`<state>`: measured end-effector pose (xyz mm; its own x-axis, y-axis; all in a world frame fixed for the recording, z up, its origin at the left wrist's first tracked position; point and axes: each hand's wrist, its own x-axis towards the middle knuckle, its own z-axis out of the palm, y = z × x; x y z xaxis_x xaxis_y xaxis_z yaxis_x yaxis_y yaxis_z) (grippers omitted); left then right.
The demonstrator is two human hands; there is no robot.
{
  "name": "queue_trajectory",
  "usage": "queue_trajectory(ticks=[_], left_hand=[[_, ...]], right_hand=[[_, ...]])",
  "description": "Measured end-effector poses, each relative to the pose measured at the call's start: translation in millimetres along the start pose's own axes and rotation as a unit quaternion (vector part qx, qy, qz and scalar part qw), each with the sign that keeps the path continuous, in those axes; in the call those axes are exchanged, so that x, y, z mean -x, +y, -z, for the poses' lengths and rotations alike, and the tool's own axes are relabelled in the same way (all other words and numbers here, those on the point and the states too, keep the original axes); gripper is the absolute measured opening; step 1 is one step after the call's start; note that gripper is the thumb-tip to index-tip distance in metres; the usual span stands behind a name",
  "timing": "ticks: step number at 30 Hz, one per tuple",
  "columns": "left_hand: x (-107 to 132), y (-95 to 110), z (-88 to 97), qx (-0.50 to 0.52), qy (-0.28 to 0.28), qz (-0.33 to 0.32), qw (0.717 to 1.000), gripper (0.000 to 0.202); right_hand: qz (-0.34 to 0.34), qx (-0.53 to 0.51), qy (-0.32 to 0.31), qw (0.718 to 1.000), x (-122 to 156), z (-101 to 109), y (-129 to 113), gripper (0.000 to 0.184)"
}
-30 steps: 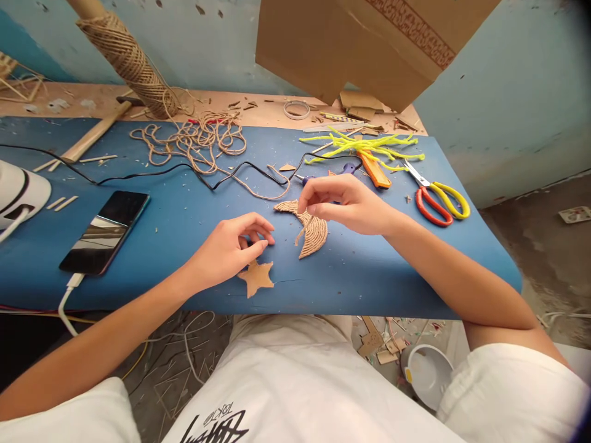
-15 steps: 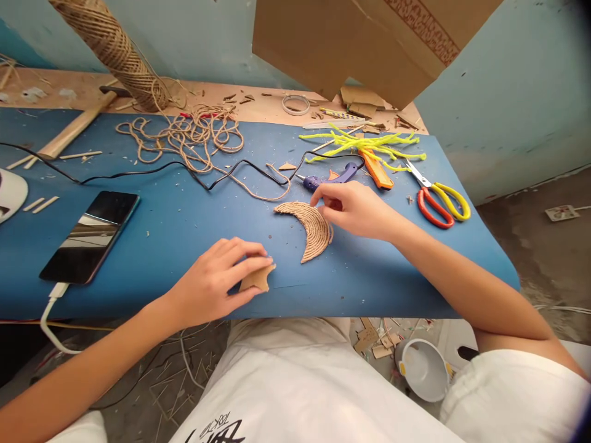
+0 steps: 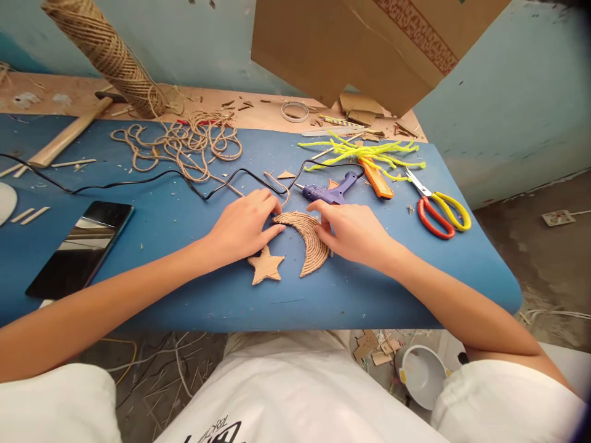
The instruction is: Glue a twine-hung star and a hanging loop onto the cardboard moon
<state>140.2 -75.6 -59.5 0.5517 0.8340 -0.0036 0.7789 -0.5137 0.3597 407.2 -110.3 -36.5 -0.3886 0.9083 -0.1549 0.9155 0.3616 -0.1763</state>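
Note:
A crescent wrapped in twine [image 3: 310, 239] lies flat on the blue mat [image 3: 184, 289]. My left hand [image 3: 242, 226] has its fingers bunched and pressed on the crescent's left tip. My right hand [image 3: 354, 231] grips the crescent's outer right edge with curled fingers. A cardboard star [image 3: 266, 266] lies loose on the mat just below my left hand and beside the crescent's lower tip. A purple glue gun [image 3: 330, 191] rests right behind both hands, its nozzle pointing left.
Red and yellow scissors [image 3: 442, 208], an orange cutter [image 3: 376, 178] and yellow pipe cleaners [image 3: 364, 149] lie at the right. Loose twine [image 3: 184, 141] and a twine spool [image 3: 108, 54] sit at the back left. A phone [image 3: 79, 247] lies left, and a black cable [image 3: 138, 178] crosses the mat.
My left hand let go of the star and moved up to the crescent's left tip. My right hand slid down onto the crescent's right edge. The camera shifted slightly.

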Motion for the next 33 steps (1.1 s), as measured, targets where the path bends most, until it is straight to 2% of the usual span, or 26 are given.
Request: queue_trajectory(ticks=[2,4,7,9,12,15,19,23,25,33], left_hand=[[-4.9,-0.6,-0.5,0.060,0.008,0.021,0.998,0.015],[-5.5,-2.6,1.4,0.158,-0.009,0.044,0.986,0.022],[-7.1,-10.9,9.6,0.340,-0.062,0.059,0.937,0.038],[-11.0,-18.5,16.6,0.422,-0.074,0.058,0.902,0.042],[-16.8,-27.1,24.9,0.477,-0.061,0.054,0.875,0.043],[-15.9,-28.1,27.0,0.507,-0.037,0.037,0.860,0.043],[-6.3,-20.5,22.6,0.517,0.009,0.010,0.856,0.034],[1.3,-11.2,18.8,0.494,0.064,-0.016,0.867,0.024],[3.5,-8.1,18.0,0.478,0.085,-0.026,0.874,0.022],[9.1,-5.8,12.9,0.414,0.150,-0.070,0.895,0.012]], right_hand=[[0.004,-0.018,-0.012,1.000,3.1,0.4,1.7,0.047],[0.007,-0.041,-0.024,0.999,5.7,2.2,4.5,0.047],[-0.004,-0.064,-0.039,0.997,9.0,7.5,10.0,0.048],[-0.013,-0.068,-0.046,0.997,10.7,11.1,14.9,0.046],[-0.010,-0.077,-0.042,0.996,11.9,14.0,23.7,0.034],[0.011,-0.132,0.018,0.991,9.8,12.6,29.5,0.016],[0.101,-0.238,0.152,0.954,5.1,3.7,23.2,0.015],[0.167,-0.220,0.288,0.917,5.1,-7.4,9.2,0.009],[0.175,-0.198,0.321,0.909,5.8,-10.1,5.0,0.012],[0.218,-0.119,0.374,0.893,3.8,-7.0,3.5,0.034]])
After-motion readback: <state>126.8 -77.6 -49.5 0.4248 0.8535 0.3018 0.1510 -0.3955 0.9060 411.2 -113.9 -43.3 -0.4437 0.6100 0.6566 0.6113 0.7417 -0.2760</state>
